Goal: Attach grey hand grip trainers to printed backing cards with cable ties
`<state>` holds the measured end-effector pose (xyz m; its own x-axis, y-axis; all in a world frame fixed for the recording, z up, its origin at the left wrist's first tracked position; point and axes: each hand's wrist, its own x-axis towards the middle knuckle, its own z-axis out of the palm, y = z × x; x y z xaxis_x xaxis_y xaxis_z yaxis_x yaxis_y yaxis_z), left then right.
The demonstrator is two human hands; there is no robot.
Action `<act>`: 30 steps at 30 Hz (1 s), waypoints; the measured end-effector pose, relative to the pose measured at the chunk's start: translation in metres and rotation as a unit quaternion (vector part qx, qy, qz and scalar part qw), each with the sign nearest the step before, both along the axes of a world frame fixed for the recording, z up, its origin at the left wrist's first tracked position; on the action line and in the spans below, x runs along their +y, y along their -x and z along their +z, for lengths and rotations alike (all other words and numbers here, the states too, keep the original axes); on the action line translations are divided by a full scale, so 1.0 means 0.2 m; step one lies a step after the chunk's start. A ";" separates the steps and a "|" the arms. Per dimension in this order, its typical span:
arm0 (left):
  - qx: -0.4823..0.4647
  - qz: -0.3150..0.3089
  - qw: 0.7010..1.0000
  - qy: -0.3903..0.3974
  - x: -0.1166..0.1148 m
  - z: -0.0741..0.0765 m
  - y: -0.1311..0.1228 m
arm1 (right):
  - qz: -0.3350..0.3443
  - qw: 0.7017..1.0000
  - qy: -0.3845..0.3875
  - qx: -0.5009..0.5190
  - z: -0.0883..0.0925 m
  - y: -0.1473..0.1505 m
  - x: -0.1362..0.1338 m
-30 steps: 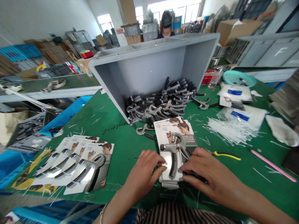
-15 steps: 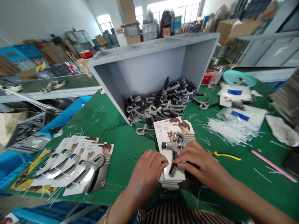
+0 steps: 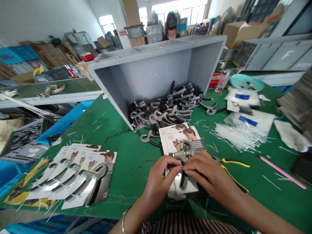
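A grey hand gripper [image 3: 184, 152] lies on the top printed card [image 3: 179, 138] of a stack near the table's front edge. My left hand [image 3: 161, 177] and my right hand [image 3: 207, 174] meet over its handle, fingers pinched together on it; whatever small piece they pinch is hidden. A pile of loose hand grippers [image 3: 168, 109] spills from a grey plastic bin [image 3: 156, 61] tipped on its side just behind the card. A row of carded grippers [image 3: 78, 177] lies fanned out at the front left.
White cable ties [image 3: 237, 136] lie scattered to the right, with yellow-handled cutters [image 3: 234, 164], a pink stick [image 3: 282, 177], plastic bags [image 3: 243, 97] and a teal bowl [image 3: 247, 81] beyond. Another person [image 3: 172, 29] stands behind the bin. Blue crates [image 3: 63, 122] sit at left.
My right hand moved left from the card's lower edge onto the gripper's handle, and my left hand came up to meet it. The view shifted slightly.
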<state>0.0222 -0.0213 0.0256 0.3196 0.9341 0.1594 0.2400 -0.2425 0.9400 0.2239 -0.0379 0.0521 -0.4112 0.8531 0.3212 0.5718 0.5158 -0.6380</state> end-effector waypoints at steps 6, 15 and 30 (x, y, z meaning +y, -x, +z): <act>-0.006 -0.052 0.996 -0.072 -0.03 -0.01 0.00 | -0.014 0.997 0.007 -0.073 0.01 -0.09 -0.07; -0.041 0.035 0.998 0.013 -0.03 -0.05 0.00 | 0.044 0.989 0.033 -0.137 0.02 -0.08 -0.13; 0.028 0.001 0.997 -0.070 -0.02 -0.05 0.09 | 0.024 0.999 0.009 -0.028 -0.01 0.04 -0.04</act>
<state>0.0050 -0.0244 0.0163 0.3304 0.9047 0.2690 0.2923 -0.3691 0.8822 0.2167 -0.0465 0.0501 -0.4692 0.8369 0.2819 0.5811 0.5329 -0.6151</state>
